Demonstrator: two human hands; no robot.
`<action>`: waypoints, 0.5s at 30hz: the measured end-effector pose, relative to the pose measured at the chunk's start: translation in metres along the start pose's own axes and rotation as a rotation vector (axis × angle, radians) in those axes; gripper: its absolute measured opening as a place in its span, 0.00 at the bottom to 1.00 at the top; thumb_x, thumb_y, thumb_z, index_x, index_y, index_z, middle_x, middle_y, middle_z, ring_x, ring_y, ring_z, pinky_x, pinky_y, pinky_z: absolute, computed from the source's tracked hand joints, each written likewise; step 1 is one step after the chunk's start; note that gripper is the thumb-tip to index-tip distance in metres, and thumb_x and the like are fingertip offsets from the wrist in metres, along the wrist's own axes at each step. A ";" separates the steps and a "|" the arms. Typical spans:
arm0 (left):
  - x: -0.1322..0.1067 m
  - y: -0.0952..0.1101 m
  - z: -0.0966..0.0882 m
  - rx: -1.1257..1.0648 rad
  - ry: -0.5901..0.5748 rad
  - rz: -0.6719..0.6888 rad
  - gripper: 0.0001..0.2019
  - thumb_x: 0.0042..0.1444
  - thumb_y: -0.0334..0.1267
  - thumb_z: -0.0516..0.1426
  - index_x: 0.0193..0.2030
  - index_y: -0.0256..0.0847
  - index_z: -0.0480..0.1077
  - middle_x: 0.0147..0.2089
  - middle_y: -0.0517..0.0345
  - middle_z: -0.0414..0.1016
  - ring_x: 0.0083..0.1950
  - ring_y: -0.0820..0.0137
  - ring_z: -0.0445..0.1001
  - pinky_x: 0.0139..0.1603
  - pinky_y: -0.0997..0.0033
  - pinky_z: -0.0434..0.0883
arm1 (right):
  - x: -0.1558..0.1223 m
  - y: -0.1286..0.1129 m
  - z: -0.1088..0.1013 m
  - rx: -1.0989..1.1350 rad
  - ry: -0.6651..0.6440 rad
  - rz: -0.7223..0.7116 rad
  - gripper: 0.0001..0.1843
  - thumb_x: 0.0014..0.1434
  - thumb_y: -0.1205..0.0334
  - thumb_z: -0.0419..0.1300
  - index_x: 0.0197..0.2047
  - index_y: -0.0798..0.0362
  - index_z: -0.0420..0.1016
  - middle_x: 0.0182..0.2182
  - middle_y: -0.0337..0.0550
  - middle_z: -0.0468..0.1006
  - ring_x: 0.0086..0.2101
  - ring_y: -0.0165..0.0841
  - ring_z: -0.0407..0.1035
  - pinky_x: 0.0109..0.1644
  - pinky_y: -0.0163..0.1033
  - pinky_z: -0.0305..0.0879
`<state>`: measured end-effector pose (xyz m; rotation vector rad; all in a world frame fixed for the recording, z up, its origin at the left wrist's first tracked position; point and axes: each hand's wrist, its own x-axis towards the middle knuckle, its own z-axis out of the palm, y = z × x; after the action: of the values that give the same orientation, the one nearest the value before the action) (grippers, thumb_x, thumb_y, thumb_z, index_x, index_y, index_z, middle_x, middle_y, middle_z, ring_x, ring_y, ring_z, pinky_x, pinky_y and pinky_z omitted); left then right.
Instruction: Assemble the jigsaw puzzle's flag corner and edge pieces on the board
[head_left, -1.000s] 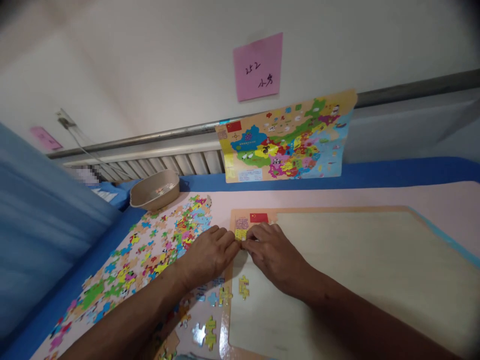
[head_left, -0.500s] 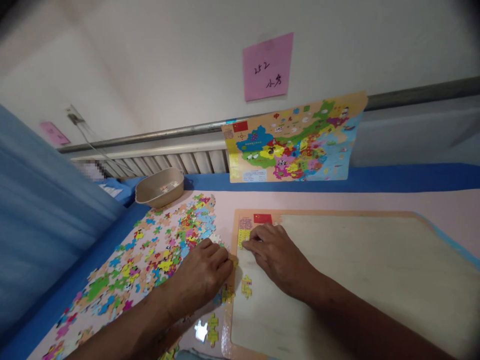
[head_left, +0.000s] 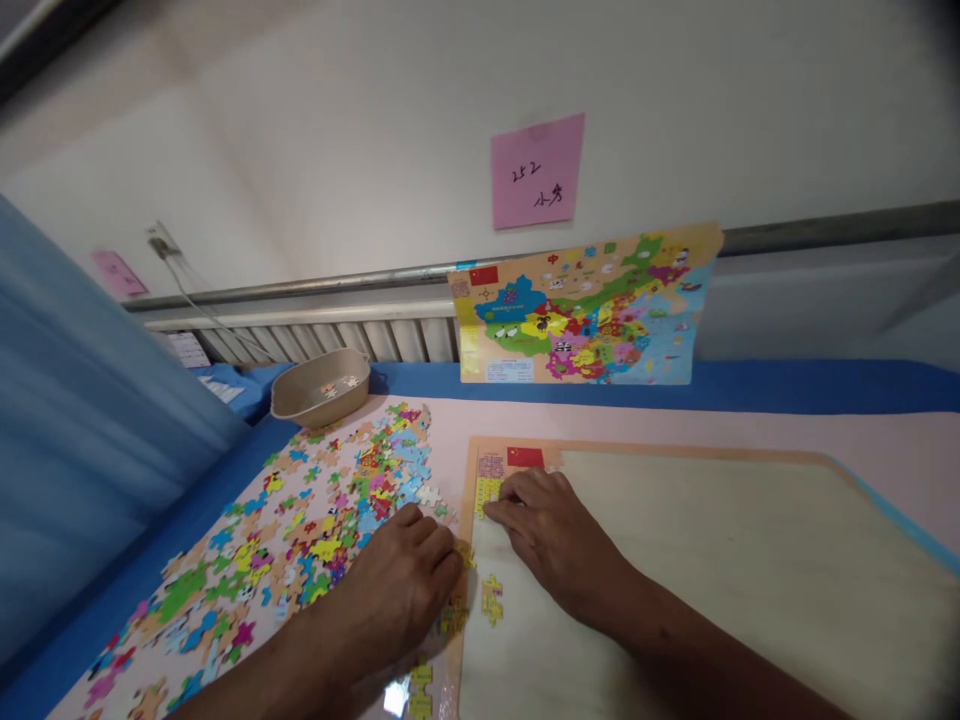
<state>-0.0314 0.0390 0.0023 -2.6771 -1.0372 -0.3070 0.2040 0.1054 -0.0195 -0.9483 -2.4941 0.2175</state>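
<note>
My right hand (head_left: 551, 535) is over the upper left corner of a puzzle board (head_left: 675, 560), its fingers pinched at a yellow puzzle piece (head_left: 491, 490) below the printed red flag (head_left: 525, 457). The fingertips partly cover that piece. My left hand (head_left: 416, 575) is closed beside the board's left border, its fingertips mostly hidden. A yellow puzzle piece (head_left: 466, 556) shows at its fingers; whether it is held or lying there is unclear. Another yellow puzzle piece (head_left: 492, 600) lies loose on the bare board, between and below the hands.
Many loose puzzle pieces (head_left: 322, 550) spread over the pink surface to the left. A beige basin (head_left: 319, 410) with a few pieces stands behind them. A colourful map sheet (head_left: 585, 320) leans against the rail. A blue curtain (head_left: 97, 450) hangs at left.
The view has tilted up slightly, so the scene sits lower. Both hands keep nearly the same places over the board and its left border.
</note>
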 end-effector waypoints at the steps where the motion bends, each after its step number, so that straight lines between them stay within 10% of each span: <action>1: -0.001 -0.001 0.000 -0.007 0.002 -0.013 0.12 0.69 0.29 0.53 0.32 0.42 0.64 0.32 0.60 0.69 0.33 0.66 0.63 0.39 0.59 0.56 | 0.000 0.000 0.000 -0.002 0.004 -0.004 0.14 0.66 0.75 0.59 0.46 0.47 0.81 0.44 0.43 0.76 0.44 0.39 0.64 0.48 0.45 0.54; 15: -0.056 0.034 -0.041 -0.085 0.089 -0.150 0.10 0.69 0.30 0.53 0.35 0.42 0.69 0.31 0.60 0.72 0.30 0.67 0.69 0.32 0.62 0.64 | 0.002 -0.002 0.000 -0.024 0.008 -0.017 0.15 0.66 0.76 0.59 0.47 0.48 0.82 0.43 0.45 0.77 0.45 0.40 0.67 0.49 0.47 0.58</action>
<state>-0.0530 -0.0331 0.0197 -2.6359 -1.2260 -0.5056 0.2020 0.1053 -0.0181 -0.9353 -2.5020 0.1791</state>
